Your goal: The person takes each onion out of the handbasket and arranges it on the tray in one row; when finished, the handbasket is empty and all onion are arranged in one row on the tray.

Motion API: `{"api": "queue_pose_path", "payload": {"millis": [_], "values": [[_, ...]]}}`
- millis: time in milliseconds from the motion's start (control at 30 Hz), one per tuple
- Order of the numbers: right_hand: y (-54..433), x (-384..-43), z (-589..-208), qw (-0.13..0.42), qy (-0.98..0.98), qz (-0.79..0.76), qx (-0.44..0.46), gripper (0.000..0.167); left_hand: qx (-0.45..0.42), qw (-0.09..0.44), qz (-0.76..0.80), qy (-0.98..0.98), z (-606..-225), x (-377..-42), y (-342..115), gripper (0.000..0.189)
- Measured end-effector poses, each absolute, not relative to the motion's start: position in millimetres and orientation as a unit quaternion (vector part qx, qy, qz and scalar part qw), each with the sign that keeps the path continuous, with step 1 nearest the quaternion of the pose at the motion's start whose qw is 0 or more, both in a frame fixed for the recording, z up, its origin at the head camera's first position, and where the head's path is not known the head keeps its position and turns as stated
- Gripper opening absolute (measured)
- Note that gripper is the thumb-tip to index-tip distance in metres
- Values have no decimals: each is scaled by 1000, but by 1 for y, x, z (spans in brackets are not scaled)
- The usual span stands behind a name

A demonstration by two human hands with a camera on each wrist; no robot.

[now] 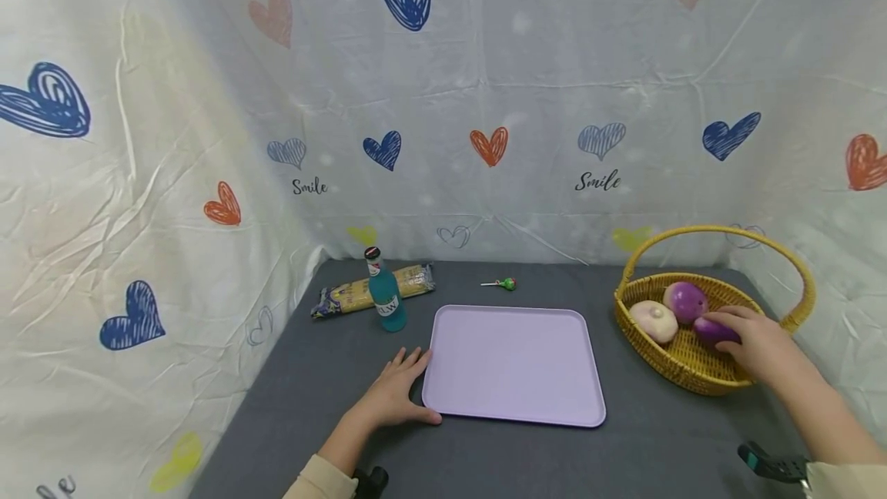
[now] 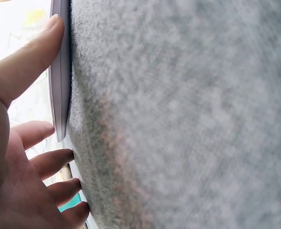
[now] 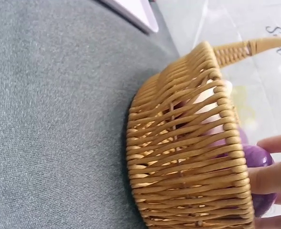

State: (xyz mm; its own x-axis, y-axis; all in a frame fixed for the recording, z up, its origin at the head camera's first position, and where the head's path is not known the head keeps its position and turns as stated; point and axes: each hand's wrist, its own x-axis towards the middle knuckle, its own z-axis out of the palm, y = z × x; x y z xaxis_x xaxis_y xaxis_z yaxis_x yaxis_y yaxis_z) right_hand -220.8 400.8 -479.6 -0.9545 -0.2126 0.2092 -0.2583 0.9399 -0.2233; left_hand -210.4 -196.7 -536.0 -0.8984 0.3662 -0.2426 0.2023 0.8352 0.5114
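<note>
In the head view my right hand (image 1: 762, 345) reaches over the near right rim of a yellow wicker basket (image 1: 665, 364). Its thumb and fingers grip a glossy purple vegetable (image 1: 714, 331), also seen past the basket wall (image 3: 188, 162) in the right wrist view. Beside it in the basket lie a whitish bulb-like vegetable (image 1: 654, 321) and a purple-and-white one (image 1: 686, 301). My left hand (image 1: 395, 395) is at the near left corner of a lilac tray (image 1: 513, 364), fingers spread. The left wrist view has the thumb (image 2: 47, 40) against the tray's edge (image 2: 60, 95).
Behind the left hand, a blue-green bottle (image 1: 388, 300) stands upright in front of a long yellow packet (image 1: 349, 296). A lollipop (image 1: 508, 283) lies beyond the tray. Dark grey cloth (image 1: 499, 460) covers the table; heart-printed curtains (image 1: 533, 106) hang behind and at both sides.
</note>
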Motion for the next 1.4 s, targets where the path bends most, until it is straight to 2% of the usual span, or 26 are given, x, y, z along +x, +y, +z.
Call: {"api": "queue_pose_path", "payload": {"millis": [533, 1400], "values": [[399, -207, -475, 188, -962, 167, 108, 48, 146, 170, 261, 939, -534, -207, -196, 115], [376, -197, -452, 214, -955, 179, 105, 51, 140, 167, 262, 940, -534, -207, -196, 115]]}}
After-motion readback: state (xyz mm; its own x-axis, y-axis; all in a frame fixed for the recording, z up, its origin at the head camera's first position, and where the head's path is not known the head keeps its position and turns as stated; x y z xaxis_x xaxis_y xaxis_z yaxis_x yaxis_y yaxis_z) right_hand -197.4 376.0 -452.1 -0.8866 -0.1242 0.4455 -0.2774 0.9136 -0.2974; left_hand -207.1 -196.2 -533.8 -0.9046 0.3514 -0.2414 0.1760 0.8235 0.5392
